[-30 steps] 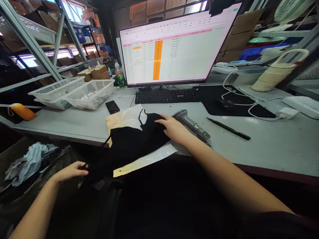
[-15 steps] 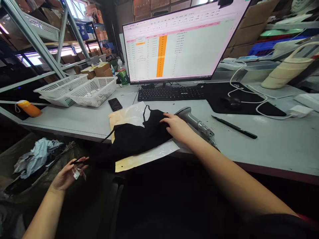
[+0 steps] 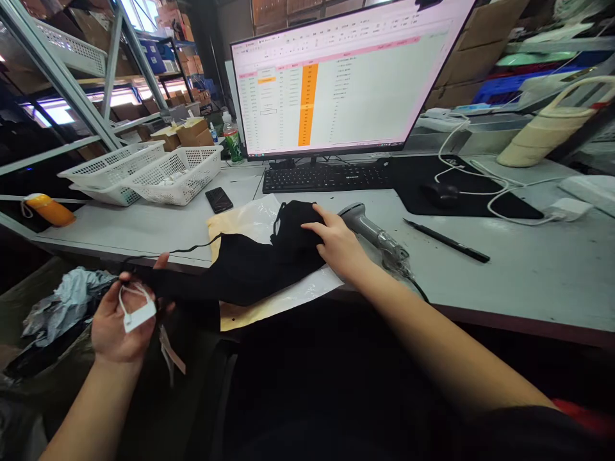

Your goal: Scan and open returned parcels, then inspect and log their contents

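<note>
A black bra (image 3: 250,266) with thin straps lies partly over the desk edge, on top of a yellow-and-white plastic mailer bag (image 3: 250,214). My left hand (image 3: 122,320), palm up, grips the band's end, which it has drawn out leftward past the desk. Across that palm lies a small white tag (image 3: 139,315) on a looped string; a second, pinkish tag (image 3: 173,352) dangles below the hand. My right hand (image 3: 339,246) rests on the right-hand cup with its fingers stretched out and apart. Just beyond it is a grey barcode scanner (image 3: 372,230), its handle wrapped in clear plastic.
A monitor (image 3: 369,96) and keyboard (image 3: 327,178) stand at the back. White baskets (image 3: 177,176) and a phone (image 3: 219,200) are to the left. A black pen (image 3: 446,241), mouse (image 3: 440,194) and cream tumbler (image 3: 541,137) are to the right. Crumpled plastic (image 3: 70,301) lies below left.
My left hand has risen and turned palm up, bringing the white tag onto the palm. The bra's left end has lifted with it. My right hand stays on the cup.
</note>
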